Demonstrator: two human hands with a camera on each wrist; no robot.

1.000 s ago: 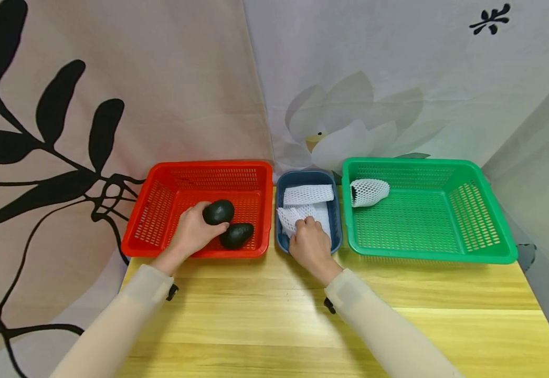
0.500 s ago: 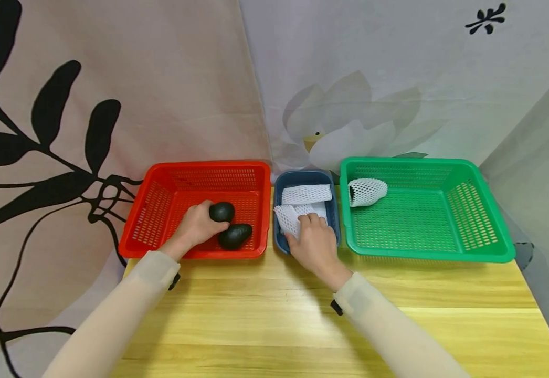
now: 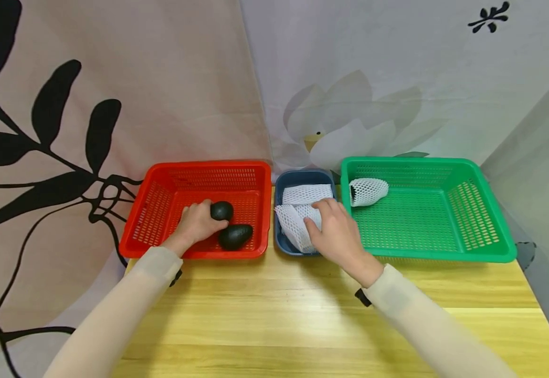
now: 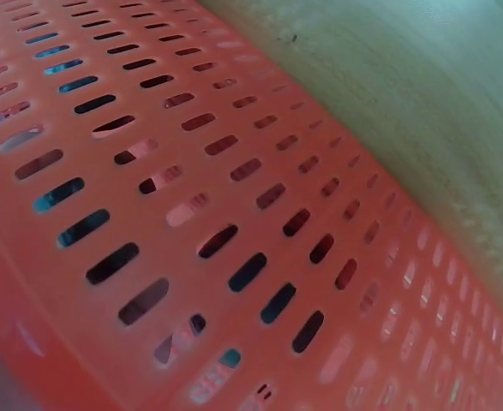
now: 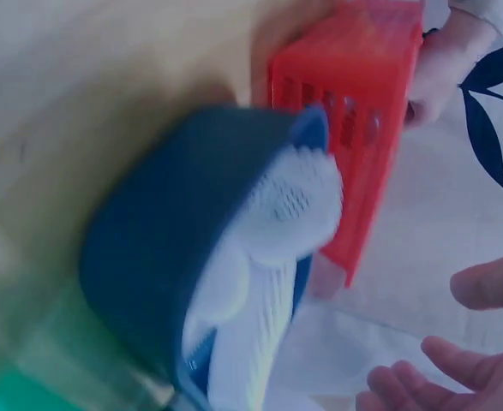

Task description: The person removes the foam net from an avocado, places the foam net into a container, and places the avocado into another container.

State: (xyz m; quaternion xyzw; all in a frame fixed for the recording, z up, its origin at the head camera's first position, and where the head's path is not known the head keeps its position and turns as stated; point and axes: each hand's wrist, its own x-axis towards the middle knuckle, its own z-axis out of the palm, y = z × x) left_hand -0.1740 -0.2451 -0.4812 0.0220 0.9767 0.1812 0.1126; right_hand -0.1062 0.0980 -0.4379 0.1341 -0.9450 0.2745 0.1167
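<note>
In the head view, my left hand (image 3: 198, 223) grips a dark avocado (image 3: 221, 210) inside the red basket (image 3: 161, 241), the thumb along its near side. A second avocado (image 3: 235, 237) lies just in front of it. My right hand (image 3: 338, 231) is over the right side of the small blue bin (image 3: 281, 247), which holds white foam net sleeves (image 3: 298, 223). The right wrist view shows that hand (image 5: 470, 351) with thumb and fingers spread apart, nothing between them, and the sleeves (image 5: 294, 201) inside the bin. Only the perforated red basket wall (image 4: 234, 205) fills the left wrist view.
At the right stands a green basket (image 3: 407, 226) with one fruit in a white net sleeve (image 3: 368, 192) at its left end. All three containers stand along the back of the wooden table (image 3: 274, 315), before a printed curtain (image 3: 199, 79).
My right hand has moved right and lifted from among the sleeves, its fingers opening; the sleeves have shifted and one lies slanted at the front. My left hand slid slightly right with the avocado.
</note>
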